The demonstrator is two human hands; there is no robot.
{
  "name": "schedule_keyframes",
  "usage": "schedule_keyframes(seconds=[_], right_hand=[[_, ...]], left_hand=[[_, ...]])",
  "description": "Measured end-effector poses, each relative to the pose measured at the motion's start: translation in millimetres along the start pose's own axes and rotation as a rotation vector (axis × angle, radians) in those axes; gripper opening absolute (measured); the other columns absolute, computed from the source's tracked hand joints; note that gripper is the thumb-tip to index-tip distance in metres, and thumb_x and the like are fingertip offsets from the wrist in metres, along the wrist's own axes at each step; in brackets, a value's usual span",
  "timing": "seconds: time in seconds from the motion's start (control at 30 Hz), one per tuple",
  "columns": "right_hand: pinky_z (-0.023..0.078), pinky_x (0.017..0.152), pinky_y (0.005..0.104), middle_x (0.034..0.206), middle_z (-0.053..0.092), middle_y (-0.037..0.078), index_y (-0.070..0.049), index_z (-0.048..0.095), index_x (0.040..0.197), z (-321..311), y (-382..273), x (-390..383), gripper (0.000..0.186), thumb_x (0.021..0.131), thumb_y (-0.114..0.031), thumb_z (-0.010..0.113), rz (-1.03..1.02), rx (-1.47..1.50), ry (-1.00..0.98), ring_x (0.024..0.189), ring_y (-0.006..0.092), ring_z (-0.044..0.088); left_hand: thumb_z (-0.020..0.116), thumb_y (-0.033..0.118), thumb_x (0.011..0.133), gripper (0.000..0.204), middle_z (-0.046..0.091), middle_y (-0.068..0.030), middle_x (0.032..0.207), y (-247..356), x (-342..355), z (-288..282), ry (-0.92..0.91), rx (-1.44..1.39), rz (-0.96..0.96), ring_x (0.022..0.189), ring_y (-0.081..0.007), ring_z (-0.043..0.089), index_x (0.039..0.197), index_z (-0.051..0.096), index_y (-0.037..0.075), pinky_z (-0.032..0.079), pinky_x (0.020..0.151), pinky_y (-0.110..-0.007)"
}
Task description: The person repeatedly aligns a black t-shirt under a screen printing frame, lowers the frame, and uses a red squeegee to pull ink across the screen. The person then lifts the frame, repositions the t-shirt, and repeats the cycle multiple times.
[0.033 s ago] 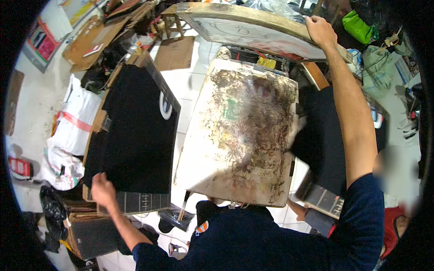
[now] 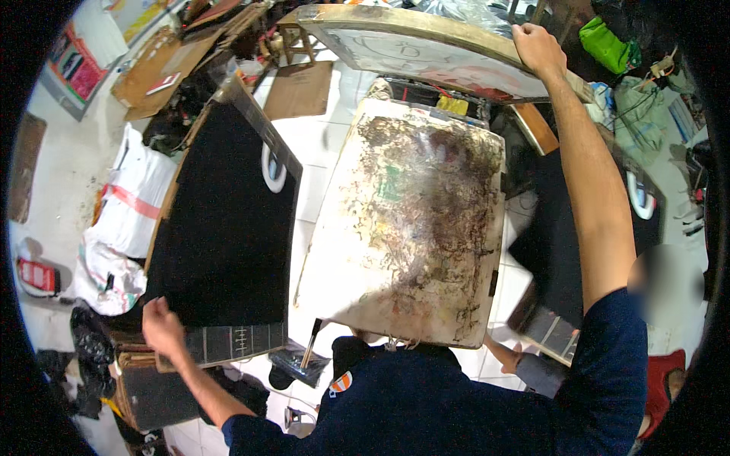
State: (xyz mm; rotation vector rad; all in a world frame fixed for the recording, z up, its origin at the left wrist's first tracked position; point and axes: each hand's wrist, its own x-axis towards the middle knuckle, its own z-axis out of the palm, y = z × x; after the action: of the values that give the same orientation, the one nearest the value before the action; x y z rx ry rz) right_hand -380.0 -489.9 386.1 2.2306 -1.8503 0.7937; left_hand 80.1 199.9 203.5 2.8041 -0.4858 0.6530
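At the lower left my left hand (image 2: pixel 162 327) is closed, its fingers pinching the near-left corner of a black cloth (image 2: pixel 220 235). This cloth lies spread over a flat board whose grey, line-marked near end (image 2: pixel 236 342) shows. Far off to the right, my right hand (image 2: pixel 540 52) is wrapped over the top edge of a wooden-framed screen (image 2: pixel 441 38), which stands tilted up. Between my arms is a pale board (image 2: pixel 403 228), stained dark and blotchy. Another black cloth (image 2: pixel 559 228) covers a board on the right, partly behind my right forearm.
White oval rings (image 2: pixel 272 169) lie on both black cloths. Beside the left board are a white sack (image 2: pixel 137 205) and stacked boards (image 2: pixel 160 391). A brush (image 2: pixel 310 342) hangs near my body. Another person's bare limb (image 2: pixel 502 353) shows at the lower right. Cardboard (image 2: pixel 299 89) lies on the floor.
My left hand has shifted slightly left with the cloth's corner, and the left cloth's outer edge looks straighter. The right-hand board has moved a little to the right. My right hand stays on the frame.
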Motion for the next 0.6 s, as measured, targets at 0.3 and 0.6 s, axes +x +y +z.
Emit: schedule_keyframes(seconds=[0.3,0.6], right_hand=[[0.051,0.102,0.0507,0.123,0.071,0.019,-0.019,0.073,0.123,5.8,-2.3,22.6,0.052,0.093,-0.055,0.048,-0.035,0.048,0.089,0.117,0.0403,0.067],[0.053,0.098,0.0518,0.122,0.071,0.021,-0.014,0.074,0.120,3.1,-0.5,-9.3,0.053,0.094,-0.051,0.048,-0.088,0.061,0.065,0.114,0.0405,0.068]], left_hand=[[0.063,0.032,0.106,0.038,0.043,0.0067,0.073,-217.3,-45.9,-184.3,0.228,-0.460,-0.244,0.070,-0.0059,0.035,0.080,0.057,0.004,0.029,0.061,-0.028],[0.069,0.030,0.101,0.037,0.050,0.0076,0.073,-275.8,-55.2,-121.4,0.020,-0.673,-0.384,0.069,-0.0073,0.041,0.075,0.060,0.004,0.033,0.062,-0.029]])
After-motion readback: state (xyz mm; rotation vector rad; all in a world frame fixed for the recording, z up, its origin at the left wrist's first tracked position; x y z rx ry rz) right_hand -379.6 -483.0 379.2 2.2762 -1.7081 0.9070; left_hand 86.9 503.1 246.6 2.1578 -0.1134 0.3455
